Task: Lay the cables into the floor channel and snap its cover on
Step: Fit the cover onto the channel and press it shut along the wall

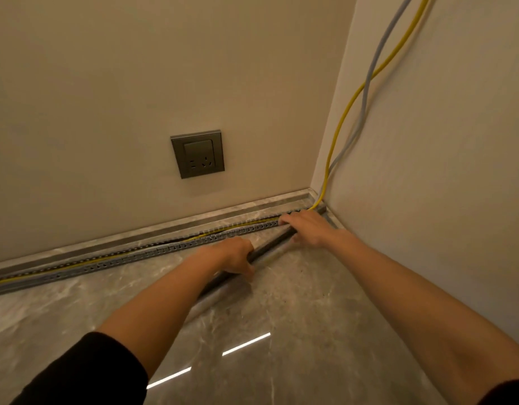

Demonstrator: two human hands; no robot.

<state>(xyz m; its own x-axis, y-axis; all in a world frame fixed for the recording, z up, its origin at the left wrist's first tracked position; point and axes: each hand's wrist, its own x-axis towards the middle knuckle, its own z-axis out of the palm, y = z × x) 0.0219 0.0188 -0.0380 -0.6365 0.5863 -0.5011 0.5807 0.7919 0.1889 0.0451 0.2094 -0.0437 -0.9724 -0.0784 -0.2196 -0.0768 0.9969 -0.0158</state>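
Observation:
A grey slotted floor channel runs along the foot of the back wall into the right corner. A yellow cable and a grey cable drop down the right wall and lie inside the channel. A long dark grey cover strip slants from the corner toward me over the floor, its far end at the channel. My left hand is closed around the strip's middle. My right hand grips the strip near the corner, fingertips resting on the channel's edge.
A grey wall socket sits on the back wall above the channel. A marble skirting ledge runs behind the channel. The glossy marble floor reflects ceiling lights. The right wall stands close to my right arm.

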